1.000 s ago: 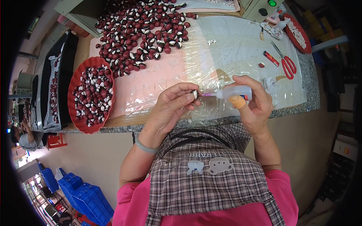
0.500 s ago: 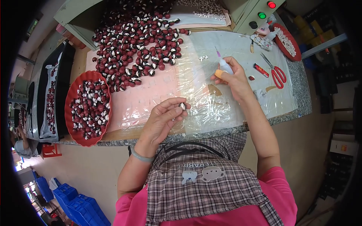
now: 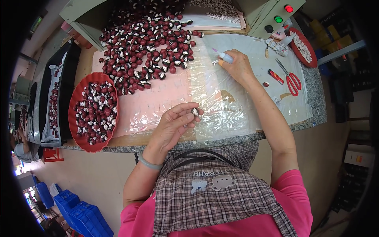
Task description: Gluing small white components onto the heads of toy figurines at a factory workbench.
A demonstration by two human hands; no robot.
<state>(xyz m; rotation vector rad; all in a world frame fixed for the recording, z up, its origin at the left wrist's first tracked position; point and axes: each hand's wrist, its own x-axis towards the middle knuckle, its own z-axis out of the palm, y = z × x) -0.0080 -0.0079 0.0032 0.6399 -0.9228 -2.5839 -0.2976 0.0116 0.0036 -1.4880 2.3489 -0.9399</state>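
Between the thumb and fingers of my left hand (image 3: 175, 124) is a small black-and-white ball (image 3: 194, 112), held above the table's front edge. My right hand (image 3: 240, 69) grips a small squeeze bottle (image 3: 226, 57) with a thin pinkish nozzle pointing away to the upper left. An orange cover wraps my right thumb. Just beside that thumb lie a few tiny white pieces (image 3: 214, 62) on the clear plastic sheet (image 3: 215, 120). Further left, many dark red balls with black and white parts (image 3: 146, 51) spread over a pink sheet (image 3: 154, 100).
A red scalloped tray (image 3: 93, 147) of similar balls stands at the left. Red-handled scissors (image 3: 293, 83), a red tube-like packet (image 3: 275, 76) and crumpled tissue (image 3: 279, 48) lie at the right. Behind them is a red dish (image 3: 310, 59) of white bits. A metal box with lights (image 3: 272, 21) stands behind.
My right hand has moved away from me and a little left with the bottle, coming beside the tiny white pieces. The left hand stays nearly in place with the ball.
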